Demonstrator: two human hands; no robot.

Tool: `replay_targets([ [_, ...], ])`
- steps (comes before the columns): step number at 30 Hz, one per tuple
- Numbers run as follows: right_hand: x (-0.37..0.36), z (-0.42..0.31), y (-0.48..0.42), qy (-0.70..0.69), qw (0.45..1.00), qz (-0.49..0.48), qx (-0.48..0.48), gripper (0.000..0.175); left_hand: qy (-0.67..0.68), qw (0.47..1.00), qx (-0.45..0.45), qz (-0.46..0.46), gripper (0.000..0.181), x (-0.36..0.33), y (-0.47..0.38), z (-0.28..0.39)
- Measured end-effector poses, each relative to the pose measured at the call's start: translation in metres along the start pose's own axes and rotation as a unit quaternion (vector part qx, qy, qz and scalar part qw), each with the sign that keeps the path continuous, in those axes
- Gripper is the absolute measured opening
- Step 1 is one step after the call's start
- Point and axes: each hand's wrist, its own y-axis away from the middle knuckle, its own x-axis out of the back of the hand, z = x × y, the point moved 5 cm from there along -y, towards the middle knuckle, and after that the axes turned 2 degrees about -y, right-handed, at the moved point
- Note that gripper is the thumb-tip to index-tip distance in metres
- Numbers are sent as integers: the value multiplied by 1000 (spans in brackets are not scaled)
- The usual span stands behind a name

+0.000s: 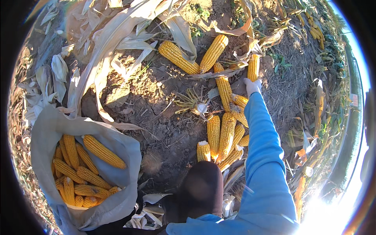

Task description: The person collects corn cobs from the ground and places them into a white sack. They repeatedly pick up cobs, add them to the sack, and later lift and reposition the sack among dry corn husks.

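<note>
My right hand point(253, 85), in a pale glove, is closed around the lower end of a husked ear of corn point(253, 66) at arm's length. Just left of it, several bare yellow ears point(223, 91) lie on the soil, and two more ears point(213, 53) meet at their ends farther up. A further group of ears point(226, 135) lies between my forearm and my knee. At lower left stands an open grey-white sack point(129, 158) with several ears point(88, 176) inside. My left hand is out of view.
Dry husks and leaves point(117, 38) cover the ground at upper left, one long leaf reaching the sack. A cut stalk stub with roots point(199, 107) stands in the soil point(158, 123). Another pile of ears point(315, 28) lies at far upper right. My dark-clothed knee point(202, 188) is below.
</note>
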Motion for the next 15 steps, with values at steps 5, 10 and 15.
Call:
replay_targets([
  [5, 17, 11, 29, -209, 977, -34, 31, 52, 32, 995, -18, -89, 56, -11, -3, 0],
  [10, 51, -28, 153, -431, 899, -66, 27, 32, 46, 997, -24, -59, 43, -16, -6, 4],
  [15, 36, -86, 310, -343, 883, -287, 143, 54, 88, 989, -29, -118, 38, -18, -8, 7],
])
